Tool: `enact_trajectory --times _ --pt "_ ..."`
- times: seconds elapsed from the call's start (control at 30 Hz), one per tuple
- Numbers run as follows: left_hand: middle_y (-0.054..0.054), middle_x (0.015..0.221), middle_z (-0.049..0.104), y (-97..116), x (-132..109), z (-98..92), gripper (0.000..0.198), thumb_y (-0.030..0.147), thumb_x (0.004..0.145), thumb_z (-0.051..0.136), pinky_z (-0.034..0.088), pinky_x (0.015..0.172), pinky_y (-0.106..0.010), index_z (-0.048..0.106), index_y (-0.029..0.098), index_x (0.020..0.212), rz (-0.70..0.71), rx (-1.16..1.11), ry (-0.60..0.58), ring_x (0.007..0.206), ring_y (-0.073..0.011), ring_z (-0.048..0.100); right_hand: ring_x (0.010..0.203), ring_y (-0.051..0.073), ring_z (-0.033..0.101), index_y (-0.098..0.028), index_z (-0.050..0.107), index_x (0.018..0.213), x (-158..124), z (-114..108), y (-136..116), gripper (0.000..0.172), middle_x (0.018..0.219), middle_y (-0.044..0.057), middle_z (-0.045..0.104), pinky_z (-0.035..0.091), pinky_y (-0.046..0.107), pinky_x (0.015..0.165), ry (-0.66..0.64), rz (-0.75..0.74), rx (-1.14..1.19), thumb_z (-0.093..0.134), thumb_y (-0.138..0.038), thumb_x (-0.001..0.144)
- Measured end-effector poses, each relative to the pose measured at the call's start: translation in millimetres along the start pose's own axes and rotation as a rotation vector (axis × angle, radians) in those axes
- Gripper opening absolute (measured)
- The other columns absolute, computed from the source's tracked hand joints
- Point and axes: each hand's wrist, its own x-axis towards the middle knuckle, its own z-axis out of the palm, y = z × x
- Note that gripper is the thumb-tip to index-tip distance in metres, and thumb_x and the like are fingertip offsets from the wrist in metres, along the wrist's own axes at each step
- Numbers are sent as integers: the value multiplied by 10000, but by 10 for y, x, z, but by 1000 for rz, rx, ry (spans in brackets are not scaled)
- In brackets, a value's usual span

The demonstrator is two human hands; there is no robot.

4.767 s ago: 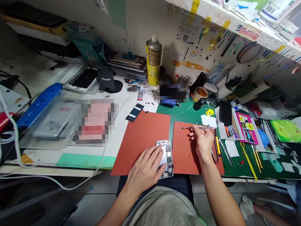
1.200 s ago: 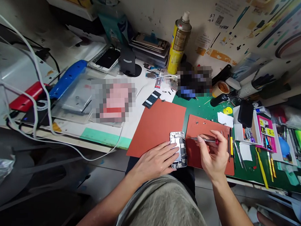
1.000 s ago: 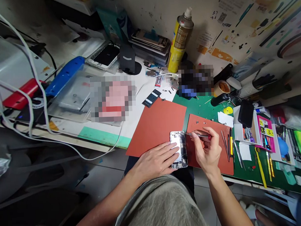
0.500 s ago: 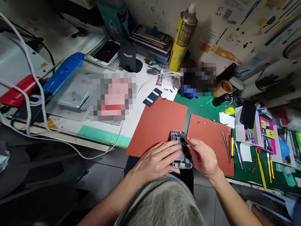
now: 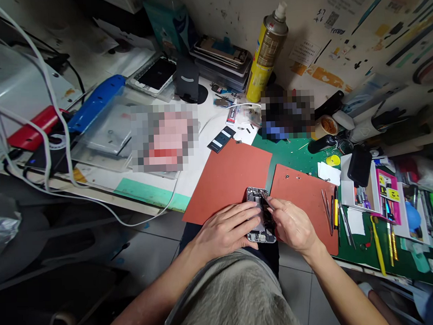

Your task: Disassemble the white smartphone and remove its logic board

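Observation:
An opened phone [image 5: 253, 195] with its inner parts bare lies at the near edge of the orange mat [image 5: 234, 171]. My left hand [image 5: 226, 231] grips it from the left, fingers laid across its inside and thumb by its lower end. At the phone's right side my right hand [image 5: 293, 224] is closed in a pinch on a slim tool [image 5: 268, 203], likely tweezers. The tool's tip points into the upper part of the phone; its exact contact is too small to make out. Part of the phone's right side is hidden by my right fingers.
A second orange mat [image 5: 299, 193] on the right bears tweezers [image 5: 326, 208] and tiny parts. Beyond it are a yellow-handled tool [image 5: 377, 247] and white organiser trays [image 5: 350, 191]. A yellow spray can [image 5: 266, 56] stands at the back. A white cable [image 5: 126, 224] hangs over the table's left edge.
The view has shifted slightly. My right hand has tilted a little with the slim tool at the phone's upper part, while my left hand keeps its hold.

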Motion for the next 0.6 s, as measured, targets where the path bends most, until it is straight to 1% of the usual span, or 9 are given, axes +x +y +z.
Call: enact_trajectory --times 0.17,0.3,0.43,0.6 --pt "-167 1417 720 2 7 -9 508 508 1062 614 620 1111 -504 645 135 1405 2 3 -2 1434 -320 618 1236 313 733 -142 584 1317 -22 12 8 300 1317 264 739 691 486 872 3 4 -23 498 -57 1043" --pt "-162 1406 727 0 12 -11 496 512 1074 590 634 1089 -506 649 132 1386 11 15 8 1415 -323 634 1250 309 726 -136 593 1317 -35 17 14 303 1323 256 737 688 491 897 -5 3 -24 497 -48 1044" --pt "-164 1414 723 -2 11 -10 516 513 1063 613 627 1100 -510 634 145 1424 5 4 -1 1432 -319 620 1237 301 737 -149 611 1303 -20 12 9 299 1327 242 743 693 478 898 -11 10 -29 513 -49 1040" --pt "-167 1419 720 -3 10 -22 513 506 1056 626 615 1118 -508 640 139 1414 -7 -14 -12 1436 -317 614 1242 317 734 -130 616 1297 37 -25 -14 288 1303 255 749 687 487 911 -31 -33 -74 530 -48 1035"
